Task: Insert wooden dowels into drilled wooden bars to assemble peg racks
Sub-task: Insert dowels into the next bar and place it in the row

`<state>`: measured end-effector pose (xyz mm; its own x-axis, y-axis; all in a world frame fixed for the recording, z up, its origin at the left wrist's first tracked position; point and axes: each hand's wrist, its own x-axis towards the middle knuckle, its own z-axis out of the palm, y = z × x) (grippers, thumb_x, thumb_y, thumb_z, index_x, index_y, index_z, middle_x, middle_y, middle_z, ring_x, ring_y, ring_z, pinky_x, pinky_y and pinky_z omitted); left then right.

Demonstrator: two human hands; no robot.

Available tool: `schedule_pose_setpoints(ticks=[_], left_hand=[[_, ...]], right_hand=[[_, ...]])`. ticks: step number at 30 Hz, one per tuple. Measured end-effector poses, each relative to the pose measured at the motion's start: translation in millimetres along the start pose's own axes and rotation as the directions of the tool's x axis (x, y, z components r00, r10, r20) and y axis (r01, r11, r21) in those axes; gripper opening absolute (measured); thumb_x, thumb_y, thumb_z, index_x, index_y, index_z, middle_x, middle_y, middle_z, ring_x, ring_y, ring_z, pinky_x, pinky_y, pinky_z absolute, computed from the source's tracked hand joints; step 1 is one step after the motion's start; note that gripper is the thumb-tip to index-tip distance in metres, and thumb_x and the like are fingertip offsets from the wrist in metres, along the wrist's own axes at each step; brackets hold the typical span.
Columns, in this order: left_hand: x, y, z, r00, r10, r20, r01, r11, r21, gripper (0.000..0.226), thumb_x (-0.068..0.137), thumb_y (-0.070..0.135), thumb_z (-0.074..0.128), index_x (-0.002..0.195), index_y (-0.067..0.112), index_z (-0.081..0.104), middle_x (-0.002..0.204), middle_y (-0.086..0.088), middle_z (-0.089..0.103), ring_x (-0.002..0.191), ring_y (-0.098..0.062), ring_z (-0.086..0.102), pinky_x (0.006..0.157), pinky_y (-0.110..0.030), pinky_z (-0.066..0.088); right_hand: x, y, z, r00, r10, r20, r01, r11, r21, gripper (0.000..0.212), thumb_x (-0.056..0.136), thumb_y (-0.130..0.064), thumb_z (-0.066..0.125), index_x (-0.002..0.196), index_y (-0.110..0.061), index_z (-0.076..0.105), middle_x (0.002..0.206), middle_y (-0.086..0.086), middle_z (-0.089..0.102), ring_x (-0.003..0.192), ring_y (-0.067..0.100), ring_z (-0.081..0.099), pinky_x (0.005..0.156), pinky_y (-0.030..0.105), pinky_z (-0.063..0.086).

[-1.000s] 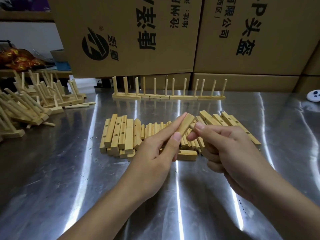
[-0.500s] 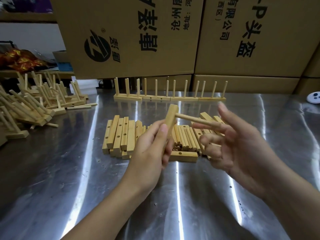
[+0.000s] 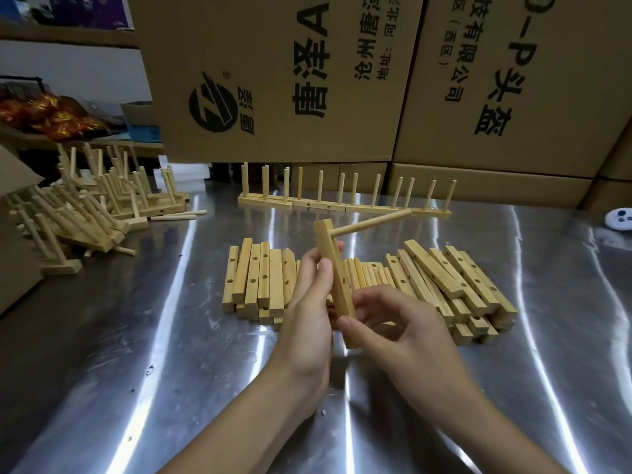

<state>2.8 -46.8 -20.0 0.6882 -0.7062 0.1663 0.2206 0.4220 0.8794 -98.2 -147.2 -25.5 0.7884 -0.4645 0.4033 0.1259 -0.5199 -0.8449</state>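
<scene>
The pale drilled wooden bar stands nearly upright above the shiny steel table, a round wooden dowel jutting rightward from its top hole. The left hand grips its middle; the right hand pinches its lower end.

1. Two hands: left hand, right hand.
2. One bar held up, with one dowel stuck in it.
3. Twelve upright pegs in the back row of racks.
4. Two big cartons: left carton, right carton.
5. One white round object.
6. The pile of loose bars and the heap of racks overlap too much for me to count.
</scene>
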Motion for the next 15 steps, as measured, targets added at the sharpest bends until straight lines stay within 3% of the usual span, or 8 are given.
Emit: schedule_pose_setpoints(ticks=[3, 5, 8, 11, 15], left_hand=[[2, 0, -3, 0.999, 0.028, -0.047, -0.023, 0.995, 0.096, 0.028, 0.104, 0.051, 0.050, 0.120, 0.038, 0.069, 0.091, 0.005, 0.068, 0.091, -0.017, 0.069, 0.094, -0.049, 0.063], [6, 2, -7, 0.991, 0.065, -0.121, -0.049, 0.990, 0.131, 0.027, 0.107, 0.051, 0.052, 0.112, 0.035, 0.072, 0.085, 0.005, 0.066, 0.081, -0.012, 0.067, 0.081, -0.041, 0.063], [14, 11, -17, 0.966, 0.105, -0.235, -0.069, 0.985, 0.157, 0.031, 0.110, 0.046, 0.047, 0.108, 0.032, 0.075, 0.075, 0.005, 0.059, 0.067, -0.009, 0.056, 0.064, -0.029, 0.048], [20, 26, -34, 0.952, 0.143, -0.272, -0.121, 0.988, 0.095, 0.032, 0.114, 0.035, 0.045, 0.111, 0.022, 0.074, 0.071, 0.005, 0.054, 0.061, -0.008, 0.050, 0.053, -0.022, 0.042], [28, 43, -61, 0.930, 0.119, -0.347, -0.145, 0.988, -0.050, 0.033, 0.114, 0.032, 0.042, 0.116, 0.014, 0.069, 0.076, 0.003, 0.052, 0.057, -0.007, 0.047, 0.044, -0.019, 0.036]], right_hand=[[4, 0, -4, 1.000, -0.017, -0.005, 0.016, 0.999, -0.047, 0.019, 0.087, -0.038, 0.081, 0.104, -0.040, 0.077, 0.092, -0.007, 0.077, 0.084, 0.015, 0.073, 0.073, 0.028, 0.060], [6, -1, -6, 0.998, -0.003, 0.059, 0.007, 0.998, -0.064, 0.022, 0.085, -0.047, 0.081, 0.105, -0.038, 0.077, 0.090, -0.006, 0.077, 0.083, 0.014, 0.074, 0.076, 0.028, 0.059], [11, -2, -13, 0.990, 0.023, 0.139, 0.002, 0.983, -0.181, 0.029, 0.085, -0.062, 0.073, 0.103, -0.039, 0.077, 0.088, -0.013, 0.076, 0.083, 0.006, 0.072, 0.072, 0.016, 0.051], [21, 2, -27, 0.993, 0.028, 0.112, 0.017, 0.923, -0.385, 0.014, 0.096, -0.048, 0.068, 0.103, -0.039, 0.077, 0.091, -0.024, 0.073, 0.089, 0.001, 0.069, 0.074, 0.019, 0.052], [41, 8, -45, 0.998, 0.064, -0.002, -0.056, 0.855, -0.515, 0.011, 0.101, -0.032, 0.065, 0.101, -0.040, 0.074, 0.083, -0.021, 0.070, 0.081, 0.000, 0.065, 0.067, 0.022, 0.053]])
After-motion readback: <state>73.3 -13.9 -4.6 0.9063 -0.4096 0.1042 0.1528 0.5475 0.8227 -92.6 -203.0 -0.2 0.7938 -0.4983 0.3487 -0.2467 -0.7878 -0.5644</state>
